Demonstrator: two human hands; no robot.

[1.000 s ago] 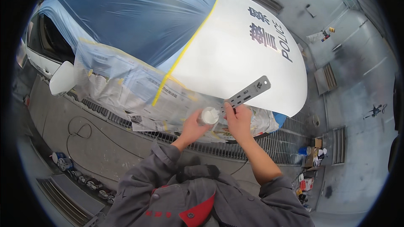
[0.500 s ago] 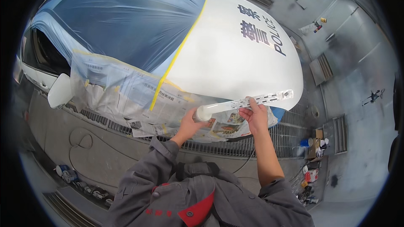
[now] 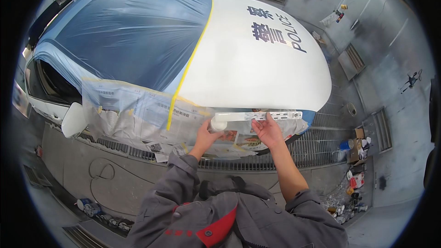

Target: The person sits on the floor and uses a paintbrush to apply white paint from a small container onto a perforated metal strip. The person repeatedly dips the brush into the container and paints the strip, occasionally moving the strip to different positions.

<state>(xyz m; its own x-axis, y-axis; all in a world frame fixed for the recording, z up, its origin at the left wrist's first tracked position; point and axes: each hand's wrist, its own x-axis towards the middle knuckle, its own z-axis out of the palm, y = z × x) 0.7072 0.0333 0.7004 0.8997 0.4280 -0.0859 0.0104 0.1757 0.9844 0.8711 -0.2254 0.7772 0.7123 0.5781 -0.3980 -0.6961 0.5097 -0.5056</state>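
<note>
My left hand (image 3: 206, 137) is closed around the side of a small cup (image 3: 217, 127) with white paint in it, over the car's papered side. In my right hand (image 3: 268, 133) is a long, flat paint mixing stick (image 3: 280, 115) with dark printed markings, pinched between thumb and fingers. It lies nearly level, its left end at the cup's mouth and coated in white. Beyond both hands spreads the white car hood (image 3: 257, 73). How deep the stick sits in the cup cannot be made out.
Blue plastic film (image 3: 138, 27) covers the windshield, edged by yellow tape (image 3: 190, 62). Newspaper masking (image 3: 151, 115) hangs along the near side, by the side mirror (image 3: 73, 121). A floor grate (image 3: 317, 144) runs beside the car. Cans and a cardboard box (image 3: 357, 151) stand right; a hose (image 3: 94, 188) lies left.
The mixing stick's right end has come down, so the stick is now closer to level. My right hand has moved slightly left and down with it. The left hand still grips the cup.
</note>
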